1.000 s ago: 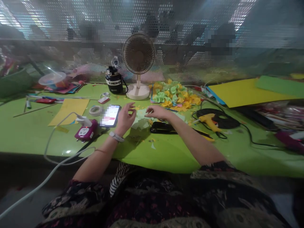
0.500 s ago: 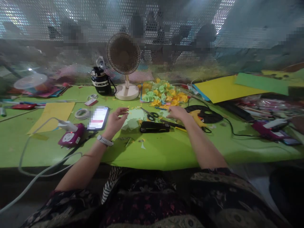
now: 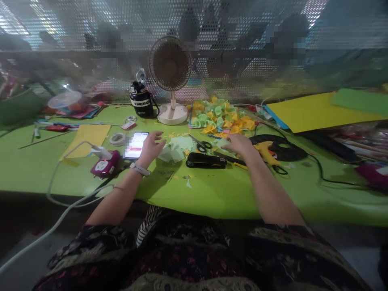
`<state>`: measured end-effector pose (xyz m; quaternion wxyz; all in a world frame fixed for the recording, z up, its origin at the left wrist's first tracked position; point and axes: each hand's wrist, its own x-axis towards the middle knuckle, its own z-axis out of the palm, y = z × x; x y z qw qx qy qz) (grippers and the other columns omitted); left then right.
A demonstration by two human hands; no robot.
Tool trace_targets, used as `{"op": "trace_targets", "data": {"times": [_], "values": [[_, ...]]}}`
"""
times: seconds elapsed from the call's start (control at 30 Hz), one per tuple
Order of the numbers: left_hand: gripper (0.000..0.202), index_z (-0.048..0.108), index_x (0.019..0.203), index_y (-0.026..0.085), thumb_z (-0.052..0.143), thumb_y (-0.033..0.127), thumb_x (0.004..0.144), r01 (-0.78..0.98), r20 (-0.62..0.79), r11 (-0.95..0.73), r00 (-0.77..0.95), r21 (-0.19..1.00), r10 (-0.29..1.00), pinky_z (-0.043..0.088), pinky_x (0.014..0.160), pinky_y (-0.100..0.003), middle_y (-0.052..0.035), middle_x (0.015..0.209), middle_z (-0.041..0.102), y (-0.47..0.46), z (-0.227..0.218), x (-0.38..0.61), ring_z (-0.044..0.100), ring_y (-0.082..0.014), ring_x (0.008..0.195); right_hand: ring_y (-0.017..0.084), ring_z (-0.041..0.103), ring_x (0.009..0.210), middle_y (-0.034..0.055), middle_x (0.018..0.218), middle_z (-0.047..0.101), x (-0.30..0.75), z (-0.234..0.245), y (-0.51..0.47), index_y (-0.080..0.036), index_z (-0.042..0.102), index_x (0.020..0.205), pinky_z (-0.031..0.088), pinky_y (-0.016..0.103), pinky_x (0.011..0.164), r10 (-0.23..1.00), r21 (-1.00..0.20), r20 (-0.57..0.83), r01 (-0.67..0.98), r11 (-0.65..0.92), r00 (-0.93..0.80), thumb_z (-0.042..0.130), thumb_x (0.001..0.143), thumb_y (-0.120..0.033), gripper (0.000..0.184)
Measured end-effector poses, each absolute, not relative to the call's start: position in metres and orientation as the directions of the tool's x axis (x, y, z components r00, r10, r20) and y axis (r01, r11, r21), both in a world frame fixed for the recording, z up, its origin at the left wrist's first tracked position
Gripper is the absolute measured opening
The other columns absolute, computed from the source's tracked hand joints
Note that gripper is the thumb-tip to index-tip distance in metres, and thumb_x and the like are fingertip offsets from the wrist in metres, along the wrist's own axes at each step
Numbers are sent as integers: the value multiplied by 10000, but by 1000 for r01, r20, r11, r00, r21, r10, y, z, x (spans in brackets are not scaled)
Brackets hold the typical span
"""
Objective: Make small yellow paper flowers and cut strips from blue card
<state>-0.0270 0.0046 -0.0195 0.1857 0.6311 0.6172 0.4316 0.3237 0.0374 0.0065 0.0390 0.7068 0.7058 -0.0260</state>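
My left hand is open, fingers apart and nothing in them. It hovers beside the lit phone, overlapping its right edge, and left of the pale green paper pieces. My right hand is also open, its fingers loosely bent over green paper scraps near the scissors. Below the scissors lies a black stapler. A yellow-handled tool rests partly beneath my right forearm. Right of that arm, a yellow glue gun lies on a black, rounded flat piece.
Behind the scraps is a heap of folded green and orange paper pieces. A fan and a black bottle stand at the back. Tape, a purple socket block and cables are on the left; yellow sheets lie right.
The view has turned left, so the table's things appear farther right. My left hand has shifted slightly toward the phone, and my right hand slightly away from the scissors. Both stay open.
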Motion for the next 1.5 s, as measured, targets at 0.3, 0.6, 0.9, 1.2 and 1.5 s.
{"op": "trace_targets", "data": {"times": [0.3,0.6,0.9,1.2,1.5], "values": [[173,719,884,195,730,296,744,852,199,-50,-64,520,978,509,838,-352,-95,931,734,24,-1,-37,674,-282,931,329,668,1060,169,1167,704,325,3,37,-182,691,1163,498,380,779,1000,65,28,998,4,-6,711,848,-411,391],[502,682,855,165,918,428,498,841,-3,-25,32,541,999,488,780,-337,-112,929,722,64,-6,-6,661,-298,913,318,663,1071,150,1216,706,314,13,23,-180,685,1185,483,347,768,994,-67,-2,992,110,-110,622,918,-479,406],[425,661,763,191,910,379,474,780,97,-134,93,611,991,506,710,-320,-79,833,704,72,-17,-1,654,-240,795,314,671,1041,124,1209,717,306,28,10,-207,684,1189,480,334,750,983,-151,14,971,183,-183,615,926,-479,384],[415,590,639,175,933,307,447,607,-38,-21,83,794,996,455,538,-258,31,544,581,76,-8,4,555,-134,542,305,671,1073,122,1222,720,308,24,12,-198,676,1201,490,335,797,969,-186,20,952,244,-245,642,921,-446,376],[457,702,916,130,907,350,572,11,48,-49,70,999,996,520,641,-248,-47,836,744,50,16,1,664,-129,677,322,486,1378,127,1498,524,294,18,11,-226,563,1427,424,489,1123,809,-328,399,757,565,-431,689,898,-341,555]]}}
